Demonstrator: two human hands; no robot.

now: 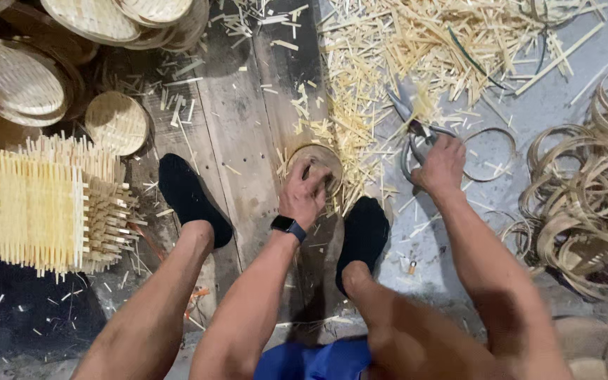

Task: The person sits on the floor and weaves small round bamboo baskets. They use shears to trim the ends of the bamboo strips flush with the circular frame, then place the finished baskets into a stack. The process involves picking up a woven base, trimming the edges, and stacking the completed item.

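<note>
Left hand [302, 191] presses a round woven lid [316, 163]; right hand [441, 166] grasps shears [408, 125]

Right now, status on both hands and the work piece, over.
Left hand grips small round woven basket on the plank. Right hand closed on shears. Bamboo offcuts litter the floor around both; hoops lie to the right.
</note>
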